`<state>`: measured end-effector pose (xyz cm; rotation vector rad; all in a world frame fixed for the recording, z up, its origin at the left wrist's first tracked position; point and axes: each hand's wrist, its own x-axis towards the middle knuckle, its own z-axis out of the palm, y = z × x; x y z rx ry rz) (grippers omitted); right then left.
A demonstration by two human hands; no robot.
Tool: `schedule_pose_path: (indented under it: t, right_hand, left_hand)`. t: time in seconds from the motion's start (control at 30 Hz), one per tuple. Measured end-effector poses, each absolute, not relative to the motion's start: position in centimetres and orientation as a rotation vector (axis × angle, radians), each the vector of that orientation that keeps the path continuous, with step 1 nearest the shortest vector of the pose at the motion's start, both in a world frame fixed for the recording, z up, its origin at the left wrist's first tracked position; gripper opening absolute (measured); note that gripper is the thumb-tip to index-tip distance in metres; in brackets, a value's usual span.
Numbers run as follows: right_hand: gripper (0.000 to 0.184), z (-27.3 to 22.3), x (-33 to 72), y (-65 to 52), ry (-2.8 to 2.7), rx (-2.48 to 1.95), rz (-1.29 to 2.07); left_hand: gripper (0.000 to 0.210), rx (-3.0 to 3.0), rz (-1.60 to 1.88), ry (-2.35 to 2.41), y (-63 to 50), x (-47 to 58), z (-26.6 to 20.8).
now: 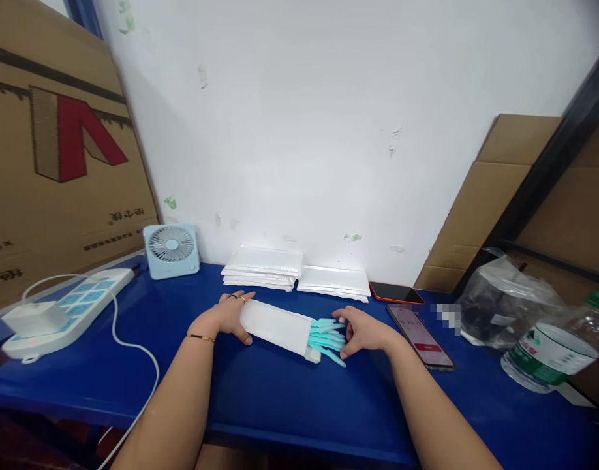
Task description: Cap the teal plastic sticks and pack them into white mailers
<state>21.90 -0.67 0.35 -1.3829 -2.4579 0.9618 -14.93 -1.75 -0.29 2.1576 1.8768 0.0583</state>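
Observation:
A white padded envelope (276,328) lies slantwise on the blue table. Several slim turquoise plastic sticks with paler ends, like eyebrow razors (325,336), stick out of its right end, fanned slightly. My left hand (231,317) grips the envelope's left end, thumb at the near edge and fingers at the far one. Close to the razors' outer ends is my right hand (362,331), its thumb and fingers curved and apart. Its fingertips are at the ends; whether they touch them I cannot tell.
Two stacks of white envelopes (264,262) (333,281) lie against the wall. Rightward are two phones (397,293) (423,339), a plastic bag (505,300) and a bottle (549,356). Leftward are a fan (171,251), a corded power strip (84,303) and a large carton (59,150).

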Motion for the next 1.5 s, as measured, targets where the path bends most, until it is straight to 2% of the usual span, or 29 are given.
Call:
schedule_pose_path:
  t: [0.07, 0.13, 0.23, 0.37, 0.4, 0.53, 0.63, 0.73, 0.8, 0.9, 0.97, 1.07, 1.17, 1.27, 1.4, 1.5]
  right_hand:
    - [0.074, 0.3, 20.8, -0.8, -2.442, -1.332, 0.939]
    - [0.061, 0.4, 20.2, -1.0, -2.412, -1.249, 0.914]
    - [0.061, 1.1, 21.0, -1.2, -2.346, -1.178, 0.982]
    - [0.081, 1.2, 22.6, -1.3, -2.389, -1.284, 0.978]
    - [0.077, 1.0, 22.5, -1.3, -2.391, -1.319, 0.964]
    - [0.035, 0.1, 20.6, -1.5, -2.298, -1.290, 1.050]
    - [0.033, 0.1, 20.3, -1.4, -2.271, -1.209, 1.067]
    - [0.029, 0.1, 21.7, -1.0, -2.226, -1.331, 0.981]
    - [0.023, -0.3, 22.3, -0.7, -2.197, -1.445, 1.086]
    - [0.015, -0.8, 21.6, -0.6, -2.151, -1.370, 1.212]
    - [0.019, -0.9, 20.8, -0.7, -2.123, -1.287, 1.183]
    - [0.026, -0.7, 20.4, -1.0, -2.213, -1.295, 0.965]
    - [0.015, -0.2, 21.1, -1.0, -2.355, -1.322, 0.748]
    - [0.010, 0.4, 21.8, -1.1, -2.387, -1.312, 0.754]
    - [0.021, 0.8, 20.7, -1.4, -2.328, -1.287, 0.711]
    - [0.028, 1.0, 19.6, -1.8, -2.316, -1.219, 0.798]
  left_hand:
    - [0.124, 2.170, 0.075, 1.846, -2.1, -14.4, -0.1]
    - [0.121, 2.187, 0.090, 1.816, -2.4, -13.8, 0.1]
    - [0.115, 2.192, 0.108, 1.786, -2.6, -13.4, 0.0]
    - [0.110, 2.206, 0.114, 1.769, -2.5, -13.4, -0.2]
    - [0.110, 2.209, 0.118, 1.764, -2.5, -13.4, -0.3]
    - [0.110, 2.201, 0.136, 1.736, -2.3, -13.3, -0.5]
    - [0.111, 2.198, 0.146, 1.719, -2.3, -13.2, -0.6]
    - [0.114, 2.196, 0.138, 1.727, -2.3, -13.1, -0.7]
    - [0.115, 2.202, 0.134, 1.723, -2.2, -13.1, -0.7]
    - [0.116, 2.215, 0.151, 1.704, -2.2, -13.1, -0.7]
    - [0.117, 2.218, 0.155, 1.700, -2.2, -13.0, -0.7]
    - [0.118, 2.215, 0.142, 1.702, -2.3, -13.0, -0.5]
    - [0.117, 2.214, 0.131, 1.709, -2.4, -13.0, -0.4]
    - [0.117, 2.210, 0.129, 1.718, -2.4, -12.9, -0.3]
    - [0.116, 2.213, 0.133, 1.710, -2.4, -12.9, -0.3]
    - [0.115, 2.209, 0.151, 1.699, -2.3, -13.0, -0.3]
